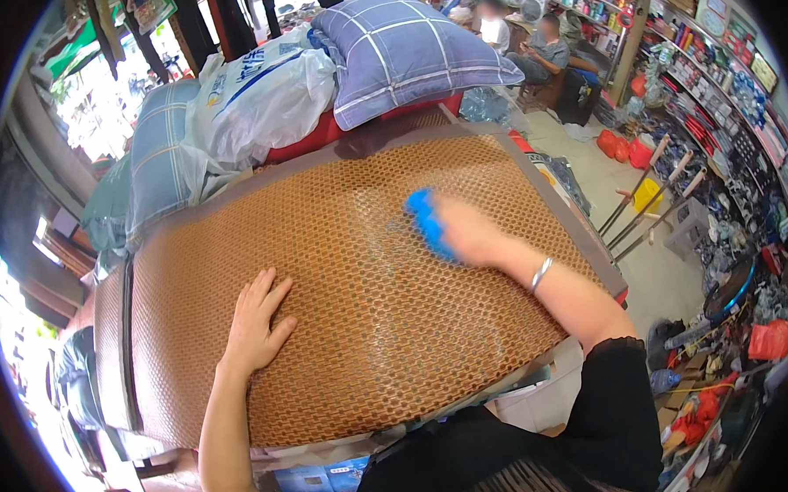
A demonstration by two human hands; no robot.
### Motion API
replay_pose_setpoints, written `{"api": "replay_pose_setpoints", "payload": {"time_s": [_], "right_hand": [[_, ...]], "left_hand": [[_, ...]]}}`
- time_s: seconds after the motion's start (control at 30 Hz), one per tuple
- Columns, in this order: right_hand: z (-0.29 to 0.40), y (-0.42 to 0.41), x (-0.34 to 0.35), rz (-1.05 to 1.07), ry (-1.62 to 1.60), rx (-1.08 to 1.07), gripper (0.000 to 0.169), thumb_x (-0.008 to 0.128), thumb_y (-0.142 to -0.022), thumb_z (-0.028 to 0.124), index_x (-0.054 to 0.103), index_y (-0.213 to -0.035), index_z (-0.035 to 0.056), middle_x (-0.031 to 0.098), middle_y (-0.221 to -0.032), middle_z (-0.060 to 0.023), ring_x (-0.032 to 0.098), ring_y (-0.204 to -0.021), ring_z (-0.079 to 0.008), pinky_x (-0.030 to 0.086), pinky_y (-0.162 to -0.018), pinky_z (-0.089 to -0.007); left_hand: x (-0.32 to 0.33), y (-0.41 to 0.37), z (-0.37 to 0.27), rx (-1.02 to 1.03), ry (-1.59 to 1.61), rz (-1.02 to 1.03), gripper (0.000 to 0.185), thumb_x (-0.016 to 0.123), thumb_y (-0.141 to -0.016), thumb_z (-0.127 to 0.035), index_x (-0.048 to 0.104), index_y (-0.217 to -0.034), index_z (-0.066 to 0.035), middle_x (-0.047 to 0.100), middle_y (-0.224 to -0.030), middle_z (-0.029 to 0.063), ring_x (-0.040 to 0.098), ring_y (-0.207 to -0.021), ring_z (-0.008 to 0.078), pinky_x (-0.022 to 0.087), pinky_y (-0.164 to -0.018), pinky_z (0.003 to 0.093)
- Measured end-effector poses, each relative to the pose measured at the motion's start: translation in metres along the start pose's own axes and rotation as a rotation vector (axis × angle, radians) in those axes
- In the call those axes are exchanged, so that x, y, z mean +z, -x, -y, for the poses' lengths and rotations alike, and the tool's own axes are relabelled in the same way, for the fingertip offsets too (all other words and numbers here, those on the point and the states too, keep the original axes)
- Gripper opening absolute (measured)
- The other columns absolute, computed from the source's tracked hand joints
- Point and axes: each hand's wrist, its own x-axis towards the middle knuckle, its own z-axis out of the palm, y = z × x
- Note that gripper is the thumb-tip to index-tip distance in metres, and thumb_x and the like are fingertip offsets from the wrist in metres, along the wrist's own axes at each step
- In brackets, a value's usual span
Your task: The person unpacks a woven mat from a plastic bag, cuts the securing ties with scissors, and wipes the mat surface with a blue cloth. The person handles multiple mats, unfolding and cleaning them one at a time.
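Note:
A brown woven sleeping mat (343,301) with a grey cloth border lies spread before me, with a glossy, wet-looking band down its middle. My right hand (466,229), with a silver bangle at the wrist, is closed on a bright blue cloth (429,223) pressed to the right half of the mat; hand and cloth are blurred. On the left half, my left hand (259,321) rests palm down with its fingers apart, holding nothing.
Beyond the mat lie a blue checked pillow (418,47), a white plastic bag (262,100) and a lighter checked pillow (162,150). Long-handled tools (655,192) stand at the right near crowded shelves (697,94). Two people (547,51) sit at the back right.

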Motion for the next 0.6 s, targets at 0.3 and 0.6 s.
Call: {"api": "replay_pose_setpoints", "payload": {"time_s": [0.3,0.6], "right_hand": [[0.053,0.001,0.03,0.087,0.045,-0.276,0.047,0.051,-0.084,0.013,0.05,-0.129,0.0013,0.047,-0.135,-0.0241,0.043,-0.128,-0.0382,0.032,-0.11,-0.0462],[-0.174,-0.089,0.034,-0.433,0.553,0.112,0.035,0.048,-0.088,0.025,0.061,-0.104,-0.0036,0.059,-0.115,-0.0248,0.058,-0.105,-0.0378,0.046,-0.089,-0.0484]], "left_hand": [[0.013,-0.041,0.052,-0.042,0.0,-0.087,0.056,0.054,-0.091,-0.033,0.042,-0.142,-0.011,0.031,-0.151,0.0187,0.026,-0.141,0.0341,0.017,-0.115,0.048],[0.011,-0.053,0.043,-0.062,0.048,-0.118,0.05,0.055,-0.091,-0.029,0.048,-0.138,-0.012,0.035,-0.149,0.0159,0.029,-0.14,0.0321,0.02,-0.116,0.0446]]}}
